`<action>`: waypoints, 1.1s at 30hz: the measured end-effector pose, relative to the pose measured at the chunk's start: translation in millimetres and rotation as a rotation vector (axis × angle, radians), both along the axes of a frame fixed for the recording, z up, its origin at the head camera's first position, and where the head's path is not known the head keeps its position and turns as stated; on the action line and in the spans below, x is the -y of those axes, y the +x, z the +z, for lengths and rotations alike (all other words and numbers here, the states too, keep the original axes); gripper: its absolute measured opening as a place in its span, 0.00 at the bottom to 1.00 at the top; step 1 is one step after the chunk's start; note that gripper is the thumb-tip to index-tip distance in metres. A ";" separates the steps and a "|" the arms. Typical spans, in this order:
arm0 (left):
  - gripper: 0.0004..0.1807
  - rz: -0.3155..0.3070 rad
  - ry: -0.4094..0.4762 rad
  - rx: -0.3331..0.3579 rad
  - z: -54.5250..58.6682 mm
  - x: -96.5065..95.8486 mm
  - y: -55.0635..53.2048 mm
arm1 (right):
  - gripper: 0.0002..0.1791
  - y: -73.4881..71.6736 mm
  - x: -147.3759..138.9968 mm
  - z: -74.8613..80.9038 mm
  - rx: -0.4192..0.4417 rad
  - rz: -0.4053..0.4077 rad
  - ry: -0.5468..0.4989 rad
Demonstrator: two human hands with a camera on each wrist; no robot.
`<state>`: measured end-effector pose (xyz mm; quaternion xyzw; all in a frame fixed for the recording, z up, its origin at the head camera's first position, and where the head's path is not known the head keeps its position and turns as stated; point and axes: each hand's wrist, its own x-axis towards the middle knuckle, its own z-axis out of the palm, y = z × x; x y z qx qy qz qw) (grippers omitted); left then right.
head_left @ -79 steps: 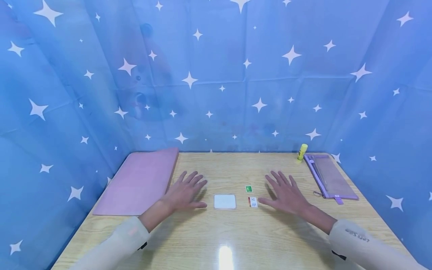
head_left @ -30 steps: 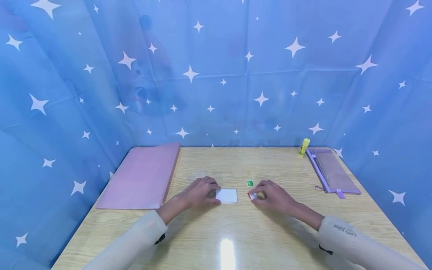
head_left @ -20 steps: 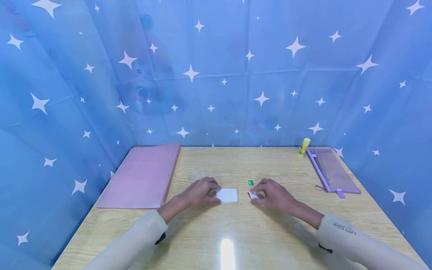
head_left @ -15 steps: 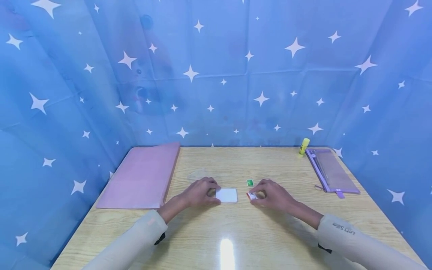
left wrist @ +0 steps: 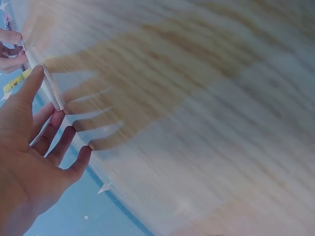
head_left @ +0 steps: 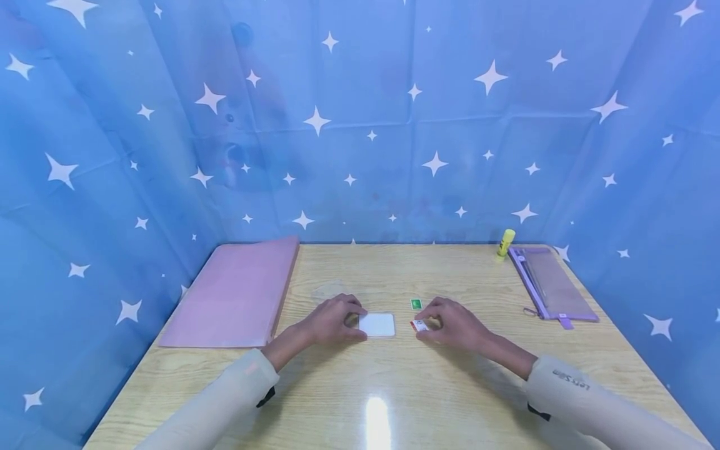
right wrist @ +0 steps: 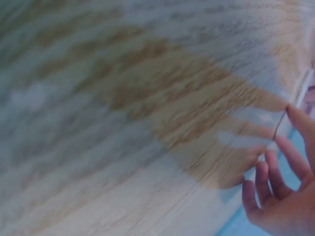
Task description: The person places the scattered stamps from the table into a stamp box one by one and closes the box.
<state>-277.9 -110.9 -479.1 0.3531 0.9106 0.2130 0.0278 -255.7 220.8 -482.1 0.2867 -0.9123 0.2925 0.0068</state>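
In the head view my left hand (head_left: 333, 320) holds the left end of a flat white rounded rectangle (head_left: 378, 324) between thumb and fingers. From the left wrist it shows edge-on as a thin slab with a clear rim (left wrist: 53, 89), lying on the glossy tabletop. Just to its right, my right hand (head_left: 454, 324) pinches a small red-and-white card (head_left: 419, 325) at its near and far edges; the palm side hides part of it. The right wrist view shows this card as a thin dark line (right wrist: 279, 124) between thumb and a finger. A small green stamp-like square (head_left: 416, 304) lies behind it.
A pink folder (head_left: 236, 294) covers the table's left side. At the back right stand a yellow glue stick (head_left: 505, 242) and a purple zip pouch (head_left: 554, 284). Behind the left hand lies a faint clear sheet (head_left: 329, 289). Starry blue curtains (head_left: 360, 125) enclose the wooden table (head_left: 315, 400).
Both hands were spread apart over the table; they moved inward, the left taking hold of the white rectangle, the right the red-and-white card. Over the last second they have stayed nearly still.
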 end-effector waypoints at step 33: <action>0.30 0.013 -0.022 0.041 2.1 0.1 -3.9 | 0.19 -10.2 1.0 2.3 0.052 0.106 -0.097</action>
